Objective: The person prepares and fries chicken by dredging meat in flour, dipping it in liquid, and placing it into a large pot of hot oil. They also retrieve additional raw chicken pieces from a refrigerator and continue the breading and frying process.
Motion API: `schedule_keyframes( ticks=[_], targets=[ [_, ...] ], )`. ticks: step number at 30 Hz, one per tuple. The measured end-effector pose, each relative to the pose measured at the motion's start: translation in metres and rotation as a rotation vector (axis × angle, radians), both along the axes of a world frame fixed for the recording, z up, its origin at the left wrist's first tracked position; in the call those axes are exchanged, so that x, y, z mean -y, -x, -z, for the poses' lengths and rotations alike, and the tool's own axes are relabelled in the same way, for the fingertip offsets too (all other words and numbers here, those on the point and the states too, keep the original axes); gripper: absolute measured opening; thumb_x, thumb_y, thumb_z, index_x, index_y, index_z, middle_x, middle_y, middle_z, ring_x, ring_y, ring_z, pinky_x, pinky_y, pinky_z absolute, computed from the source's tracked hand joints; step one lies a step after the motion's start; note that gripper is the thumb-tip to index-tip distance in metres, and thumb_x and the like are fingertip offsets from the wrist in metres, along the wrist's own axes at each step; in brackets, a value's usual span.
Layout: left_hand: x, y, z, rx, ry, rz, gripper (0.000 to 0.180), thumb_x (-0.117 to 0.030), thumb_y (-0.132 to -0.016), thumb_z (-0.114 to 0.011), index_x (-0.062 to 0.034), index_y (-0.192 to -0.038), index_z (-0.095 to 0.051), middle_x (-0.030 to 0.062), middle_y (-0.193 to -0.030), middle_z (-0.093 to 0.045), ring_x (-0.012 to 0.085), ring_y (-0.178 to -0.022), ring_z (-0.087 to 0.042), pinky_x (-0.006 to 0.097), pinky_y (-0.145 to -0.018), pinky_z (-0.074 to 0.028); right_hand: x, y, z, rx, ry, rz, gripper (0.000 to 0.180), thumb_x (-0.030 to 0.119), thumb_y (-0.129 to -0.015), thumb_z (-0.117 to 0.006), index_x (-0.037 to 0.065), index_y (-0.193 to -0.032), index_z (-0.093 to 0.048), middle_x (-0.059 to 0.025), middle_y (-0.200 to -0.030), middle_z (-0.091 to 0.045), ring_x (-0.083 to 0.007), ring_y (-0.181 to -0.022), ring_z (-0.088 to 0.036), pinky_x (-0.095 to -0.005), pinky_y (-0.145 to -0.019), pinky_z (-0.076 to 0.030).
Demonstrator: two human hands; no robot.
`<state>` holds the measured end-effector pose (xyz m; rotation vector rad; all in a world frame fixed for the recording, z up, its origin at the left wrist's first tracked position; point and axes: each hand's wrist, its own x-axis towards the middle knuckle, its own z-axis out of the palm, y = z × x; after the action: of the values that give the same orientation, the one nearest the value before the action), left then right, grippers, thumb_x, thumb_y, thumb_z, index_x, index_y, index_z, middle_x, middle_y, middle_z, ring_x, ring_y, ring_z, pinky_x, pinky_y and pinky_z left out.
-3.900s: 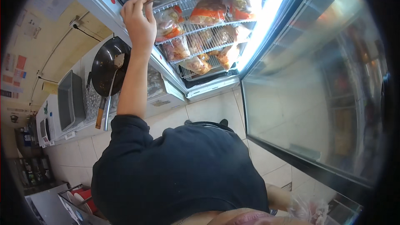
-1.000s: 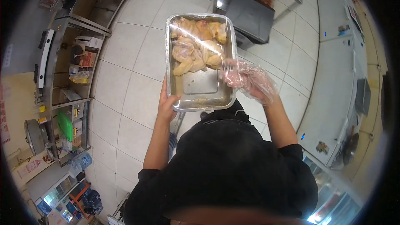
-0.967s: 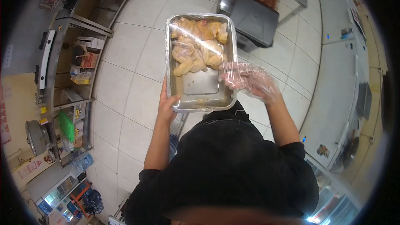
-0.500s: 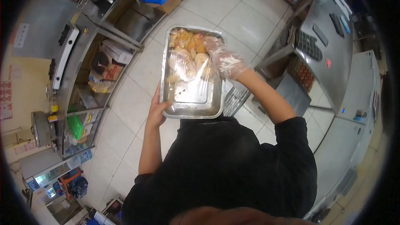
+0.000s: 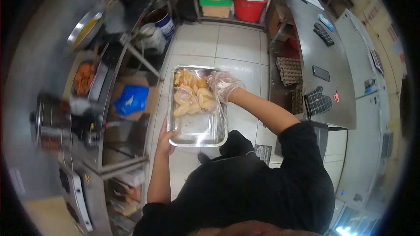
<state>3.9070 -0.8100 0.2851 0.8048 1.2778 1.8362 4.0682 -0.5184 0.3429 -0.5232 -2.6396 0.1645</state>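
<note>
A rectangular metal tray (image 5: 192, 136) is held out in front of my body, above the floor. Raw pale-yellow chicken pieces (image 5: 194, 100) fill its far and middle parts, while the near end shows bare, shiny metal. My left hand (image 5: 165, 142), bare, grips the tray at its near left corner, thumb over the rim and the other fingers hidden beneath. On my right hand (image 5: 222, 84) is a loose clear plastic glove; it grips the tray's right rim towards the far end, its fingertips close to the chicken. Whether they touch the meat I cannot tell.
To the left runs a metal counter with a large pot (image 5: 52, 122); a box with a blue plastic bag (image 5: 132, 100) sits beneath. A red bucket (image 5: 250, 6) stands ahead. On the right-hand metal table (image 5: 339, 100) lie a phone (image 5: 321, 73) and checked mitts (image 5: 319, 102).
I have moved forward and turned left through the kitchen, carrying the tray. The red bucket and counter at the far end now show ahead. Both hands keep their places on the tray.
</note>
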Motion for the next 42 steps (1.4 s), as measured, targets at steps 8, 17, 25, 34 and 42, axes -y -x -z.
schedule_keyframes(
  ticks=[8,17,25,34,42],
  targets=[
    [0.161,-0.149,-0.086,0.082,-0.048,0.234,0.088,0.005,-0.078,-0.048,-0.0062,-0.159,-0.017,0.0186,-0.151,-0.042,0.0313,-0.136,-0.046,0.04,-0.11,-0.04,0.163,-0.176,-0.079,0.043,0.141,0.228,0.027,0.03,-0.094,-0.056,0.009,-0.107,-0.067,-0.0192,-0.101,-0.07,-0.034,-0.094,-0.069,-0.0457,-0.084,-0.055],
    [0.447,-0.213,-0.219,0.274,-0.128,0.374,0.081,-0.002,-0.079,-0.049,-0.0056,-0.156,-0.025,0.0182,-0.147,-0.045,0.0323,-0.133,-0.048,0.043,-0.11,-0.041,0.499,-0.329,-0.289,0.171,-0.141,0.043,0.037,0.04,-0.094,-0.054,0.012,-0.115,-0.068,-0.0224,-0.099,-0.069,-0.0365,-0.092,-0.067,-0.0468,-0.084,-0.053],
    [0.526,0.011,-0.097,0.274,-0.291,0.497,0.08,-0.003,-0.079,-0.05,-0.0053,-0.156,-0.026,0.0174,-0.147,-0.045,0.0322,-0.134,-0.047,0.044,-0.111,-0.04,0.651,-0.18,-0.201,0.014,-0.299,0.133,0.034,0.02,-0.088,-0.066,0.014,-0.121,-0.062,-0.0153,-0.111,-0.064,-0.0341,-0.1,-0.062,-0.0468,-0.089,-0.051],
    [0.639,0.146,-0.045,0.262,-0.269,0.352,0.079,-0.005,-0.078,-0.052,-0.0049,-0.154,-0.03,0.0163,-0.144,-0.048,0.031,-0.131,-0.05,0.043,-0.11,-0.041,0.723,-0.102,-0.133,-0.403,0.381,0.373,0.03,0.021,-0.095,-0.064,0.009,-0.122,-0.065,-0.0053,-0.109,-0.071,-0.0158,-0.09,-0.065,-0.0305,-0.083,-0.054],
    [0.621,0.236,-0.013,0.221,-0.342,0.224,0.072,-0.005,-0.078,-0.053,-0.0018,-0.149,-0.036,0.0178,-0.128,-0.057,0.0294,-0.109,-0.063,0.04,-0.091,-0.054,0.539,0.006,-0.087,0.103,-0.091,0.517,0.052,0.019,-0.092,-0.058,0.009,-0.141,-0.049,-0.0116,-0.128,-0.057,-0.0231,-0.107,-0.061,-0.0324,-0.093,-0.05]
  ],
)
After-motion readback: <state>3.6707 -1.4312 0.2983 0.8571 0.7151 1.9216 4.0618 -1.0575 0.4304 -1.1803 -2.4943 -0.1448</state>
